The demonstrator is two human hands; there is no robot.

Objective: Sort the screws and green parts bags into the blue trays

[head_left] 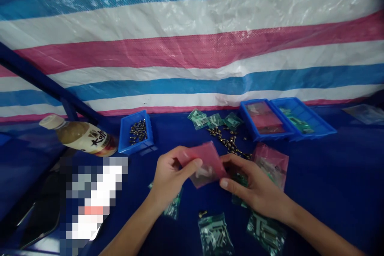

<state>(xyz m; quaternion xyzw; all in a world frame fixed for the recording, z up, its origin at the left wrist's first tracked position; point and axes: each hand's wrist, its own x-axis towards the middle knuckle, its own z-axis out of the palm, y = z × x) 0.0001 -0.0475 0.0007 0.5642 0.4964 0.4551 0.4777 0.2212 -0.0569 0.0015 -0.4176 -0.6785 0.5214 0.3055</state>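
Observation:
A pink plastic bag [207, 168] with small pale parts inside is held up over the blue table. My left hand [172, 172] pinches it from the left, thumb across its front. At the bag's right edge, my right hand [252, 186] has thumb and fingers closed on the corner. Behind my right hand lies another pink bag [271, 164] of parts. Small clear green-tinted bags of hardware lie around my hands: one bag [215, 234] in front, another bag [267, 232] below my right wrist, and a bag [173, 206] partly hidden by my left arm.
A blue bin [136, 132] of metal fittings stands beside a drink bottle [87, 138]. Two blue trays at the back right hold pink bags [265, 122] and green-tinted bags [295, 120]. Loose fittings [229, 144] lie mid-table below more small bags [199, 119]. A striped tarp [192, 52] hangs behind.

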